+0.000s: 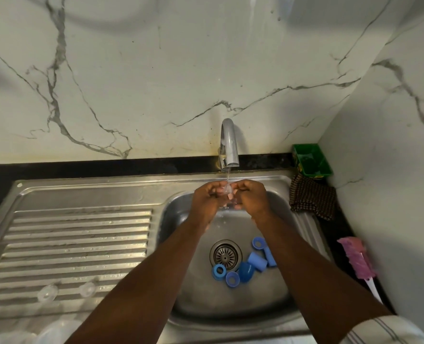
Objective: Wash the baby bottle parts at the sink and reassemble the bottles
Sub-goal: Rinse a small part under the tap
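Rinsing looks to be the step in hand: the left hand [207,200] and the right hand [252,198] meet close together over the stainless steel sink basin [230,302], the fingers of both curled round a small clear bottle part [228,189] held right under the thin stream of water [228,176] from the curved chrome tap [228,145]. Just what the part is I cannot tell; it is see-through and mostly hidden by the fingers. Below the forearms, a cluster of blue plastic rings and caps [244,266] lies on the basin floor just beside the round metal drain strainer [225,254], and two clear dome-shaped teats [47,292] sit on the ribbed steel drainboard [76,239] to the left. The chief risk, as I judge it, is a slip: wet and slick, the clear piece could squirt out of the fingers and drop among the blue pieces or onto the strainer, where it would need a fresh wash. Being clear, it would also be hard to spot against wet steel. The weak stream may leave soap behind if the rinse is cut short.
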Action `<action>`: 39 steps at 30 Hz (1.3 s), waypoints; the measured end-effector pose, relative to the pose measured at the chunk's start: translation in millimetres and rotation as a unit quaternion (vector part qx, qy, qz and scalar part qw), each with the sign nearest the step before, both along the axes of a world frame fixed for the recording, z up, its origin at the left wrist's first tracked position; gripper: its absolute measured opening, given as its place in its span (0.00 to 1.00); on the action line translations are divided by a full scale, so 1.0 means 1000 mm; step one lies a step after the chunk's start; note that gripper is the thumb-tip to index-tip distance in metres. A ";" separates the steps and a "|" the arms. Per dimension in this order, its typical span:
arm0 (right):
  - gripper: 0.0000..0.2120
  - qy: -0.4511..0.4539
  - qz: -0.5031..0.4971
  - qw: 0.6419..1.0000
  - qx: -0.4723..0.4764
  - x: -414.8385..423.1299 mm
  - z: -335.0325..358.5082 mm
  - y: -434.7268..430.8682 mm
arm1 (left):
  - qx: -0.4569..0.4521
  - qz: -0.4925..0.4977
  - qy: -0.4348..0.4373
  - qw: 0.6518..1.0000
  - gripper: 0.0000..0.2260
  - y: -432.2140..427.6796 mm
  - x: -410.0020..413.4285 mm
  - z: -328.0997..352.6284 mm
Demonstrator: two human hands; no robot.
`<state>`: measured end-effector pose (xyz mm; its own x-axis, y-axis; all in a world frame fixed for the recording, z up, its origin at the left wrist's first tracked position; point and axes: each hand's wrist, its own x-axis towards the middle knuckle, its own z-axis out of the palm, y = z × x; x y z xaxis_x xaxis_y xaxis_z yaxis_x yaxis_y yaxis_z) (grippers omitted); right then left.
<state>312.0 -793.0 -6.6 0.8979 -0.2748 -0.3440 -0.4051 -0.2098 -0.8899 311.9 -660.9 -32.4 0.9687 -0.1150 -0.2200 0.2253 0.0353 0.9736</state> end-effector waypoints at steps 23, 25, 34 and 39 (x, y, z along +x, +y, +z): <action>0.06 0.046 0.118 0.992 -0.022 -0.010 -0.005 0.005 | 0.103 -0.029 0.044 0.993 0.03 0.006 0.007 0.004; 0.08 0.069 0.123 0.990 -0.030 -0.014 -0.002 0.002 | 0.121 -0.050 0.071 0.989 0.05 0.005 0.011 0.001; 0.07 0.094 0.095 0.988 0.075 -0.037 -0.004 -0.009 | 0.089 -0.055 0.239 0.965 0.03 0.007 -0.014 0.000; 0.05 0.080 0.071 0.994 0.029 -0.071 -0.021 -0.029 | 0.070 -0.078 0.261 0.960 0.05 -0.003 -0.043 -0.004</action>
